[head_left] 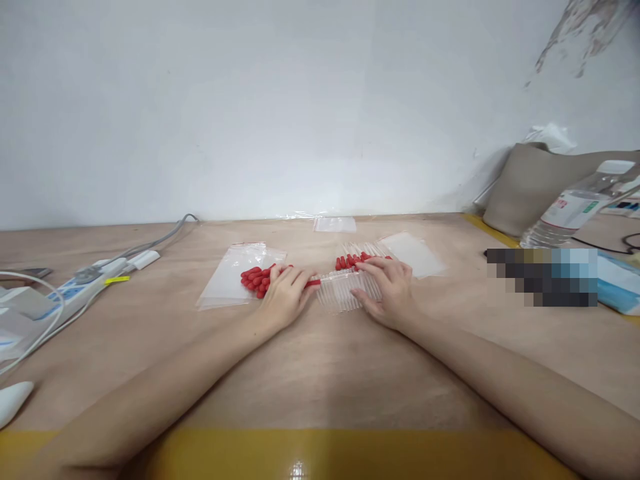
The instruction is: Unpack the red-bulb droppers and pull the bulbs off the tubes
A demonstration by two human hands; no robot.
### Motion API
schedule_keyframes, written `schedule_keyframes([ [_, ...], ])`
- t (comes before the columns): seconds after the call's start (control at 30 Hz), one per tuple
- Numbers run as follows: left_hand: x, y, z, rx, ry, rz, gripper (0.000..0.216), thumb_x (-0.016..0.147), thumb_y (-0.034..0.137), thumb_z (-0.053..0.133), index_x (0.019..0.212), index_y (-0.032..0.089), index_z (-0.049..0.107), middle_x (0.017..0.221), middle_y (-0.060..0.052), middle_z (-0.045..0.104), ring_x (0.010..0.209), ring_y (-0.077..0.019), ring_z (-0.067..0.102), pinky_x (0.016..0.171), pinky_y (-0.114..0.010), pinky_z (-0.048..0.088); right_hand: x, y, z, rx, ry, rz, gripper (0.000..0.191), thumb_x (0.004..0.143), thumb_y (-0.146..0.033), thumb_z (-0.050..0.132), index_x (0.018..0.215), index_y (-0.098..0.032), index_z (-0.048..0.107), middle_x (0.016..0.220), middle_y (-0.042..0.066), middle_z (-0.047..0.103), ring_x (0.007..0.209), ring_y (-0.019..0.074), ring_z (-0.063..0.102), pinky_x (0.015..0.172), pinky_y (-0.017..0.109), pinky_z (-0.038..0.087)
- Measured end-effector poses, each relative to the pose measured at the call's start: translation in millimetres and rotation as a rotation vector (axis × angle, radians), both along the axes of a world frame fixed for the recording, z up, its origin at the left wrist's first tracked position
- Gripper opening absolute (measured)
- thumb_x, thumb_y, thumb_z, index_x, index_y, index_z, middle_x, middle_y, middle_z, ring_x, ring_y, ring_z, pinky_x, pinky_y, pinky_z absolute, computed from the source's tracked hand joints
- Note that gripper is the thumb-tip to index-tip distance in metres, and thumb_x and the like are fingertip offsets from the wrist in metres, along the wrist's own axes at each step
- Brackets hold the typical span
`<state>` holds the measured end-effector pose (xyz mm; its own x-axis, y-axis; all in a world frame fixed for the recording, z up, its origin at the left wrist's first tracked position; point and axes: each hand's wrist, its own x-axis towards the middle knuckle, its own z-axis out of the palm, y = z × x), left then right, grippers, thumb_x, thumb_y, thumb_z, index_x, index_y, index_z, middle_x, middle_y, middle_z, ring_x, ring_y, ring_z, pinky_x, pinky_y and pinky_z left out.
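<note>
My left hand [287, 293] is closed, with a red rubber bulb [313, 283] held at its fingertips. Partly hidden behind that hand is a pile of red rubber bulbs [254, 281] on flat clear plastic bags [225, 277]. Over a row of thin clear tubes [335, 293] rests my right hand [387, 287], its thumb and fingers apart and touching or close above the tubes. Just beyond its fingertips lie several droppers with red bulbs [350, 261], their clear stems pointing toward the wall.
More clear bags [415, 255] lie to the right, and another bag [336, 225] by the wall. A white power strip [75, 290] with cables is at the left. At the right stand a water bottle [570, 207] and a grey-brown bag-like object [525, 187]. A blue packet [620, 283] lies nearby.
</note>
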<state>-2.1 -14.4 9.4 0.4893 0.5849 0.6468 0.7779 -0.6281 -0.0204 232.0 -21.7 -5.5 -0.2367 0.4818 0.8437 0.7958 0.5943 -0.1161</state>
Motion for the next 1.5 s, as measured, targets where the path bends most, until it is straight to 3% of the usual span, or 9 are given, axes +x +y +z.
schedule_keyframes([
  [0.13, -1.2, -8.7, -12.3, 0.065, -0.032, -0.074, 0.015, 0.087, 0.028, 0.048, 0.091, 0.019, 0.060, 0.080, -0.003, 0.061, 0.078, -0.0157, 0.055, 0.082, -0.036, 0.031, -9.9, -4.5, 1.7, -0.005, -0.119, 0.116, 0.019, 0.082, -0.038, 0.054, 0.086, -0.024, 0.065, 0.085, 0.001, 0.065, 0.083, 0.0156, 0.053, 0.091, 0.039, 0.023],
  [0.4, 9.2, -10.9, -6.0, -0.022, 0.023, -0.188, 0.014, 0.088, 0.024, 0.044, 0.092, 0.019, 0.057, 0.089, -0.002, 0.063, 0.086, -0.0145, 0.055, 0.097, -0.041, 0.022, -23.6, -0.3, -4.6, 0.012, -0.256, 0.201, 0.019, 0.086, -0.032, 0.049, 0.092, -0.023, 0.065, 0.065, -0.001, 0.062, 0.073, 0.0129, 0.048, 0.091, 0.040, 0.021],
  [0.5, 9.5, -10.2, -4.5, -0.082, 0.083, -0.217, 0.015, 0.090, 0.026, 0.043, 0.092, 0.020, 0.056, 0.082, 0.001, 0.063, 0.082, -0.0134, 0.055, 0.098, -0.041, 0.020, -26.0, 1.6, -6.8, 0.017, -0.280, 0.221, 0.018, 0.086, -0.028, 0.048, 0.088, -0.020, 0.065, 0.062, 0.000, 0.058, 0.070, 0.0134, 0.045, 0.083, 0.037, 0.027],
  [0.73, 7.5, -13.4, -1.1, -0.022, 0.224, -0.225, 0.021, 0.090, 0.026, 0.040, 0.086, 0.017, 0.058, 0.075, -0.002, 0.060, 0.078, -0.0153, 0.051, 0.092, -0.040, 0.025, -22.3, 0.3, -5.9, -0.002, -0.314, 0.427, 0.023, 0.088, -0.021, 0.043, 0.077, -0.013, 0.061, 0.060, 0.002, 0.050, 0.062, 0.0126, 0.040, 0.058, 0.025, 0.033],
  [1.0, 6.8, -23.6, 4.8, 0.046, 0.293, -0.246, 0.026, 0.089, 0.027, 0.038, 0.073, 0.016, 0.055, 0.069, -0.002, 0.058, 0.072, -0.0157, 0.050, 0.092, -0.042, 0.027, -17.7, -10.2, 2.1, 0.257, -0.431, 0.432, 0.013, 0.085, -0.016, 0.048, 0.081, -0.012, 0.059, 0.059, 0.001, 0.048, 0.061, 0.0124, 0.039, 0.056, 0.027, 0.034],
  [1.27, 4.5, -31.4, 6.9, -0.093, 0.266, -0.305, 0.029, 0.089, 0.025, 0.033, 0.072, 0.017, 0.054, 0.070, -0.002, 0.059, 0.073, -0.0161, 0.049, 0.092, -0.043, 0.027, -12.1, -14.4, 6.7, 0.420, -0.525, 0.487, 0.017, 0.083, -0.007, 0.047, 0.092, -0.015, 0.059, 0.063, 0.000, 0.051, 0.066, 0.0128, 0.047, 0.064, 0.028, 0.042],
  [1.4, -2.9, -28.9, 11.9, -0.099, 0.234, -0.251, 0.029, 0.089, 0.025, 0.032, 0.071, 0.017, 0.054, 0.068, -0.003, 0.057, 0.071, -0.0162, 0.048, 0.088, -0.041, 0.030, 0.2, -13.6, 6.2, 0.376, -0.468, 0.464, 0.025, 0.085, -0.008, 0.043, 0.103, -0.017, 0.057, 0.069, 0.001, 0.057, 0.071, 0.0140, 0.049, 0.072, 0.030, 0.044],
  [1.5, -20.1, -13.5, 24.6, -0.127, 0.104, -0.009, 0.035, 0.090, 0.026, 0.026, 0.068, 0.017, 0.052, 0.064, -0.003, 0.055, 0.066, -0.0165, 0.047, 0.078, -0.039, 0.033, 12.4, -5.8, 2.5, 0.279, -0.280, 0.328, 0.027, 0.082, -0.010, 0.048, 0.106, -0.016, 0.057, 0.070, 0.003, 0.058, 0.072, 0.0159, 0.048, 0.072, 0.031, 0.044],
])
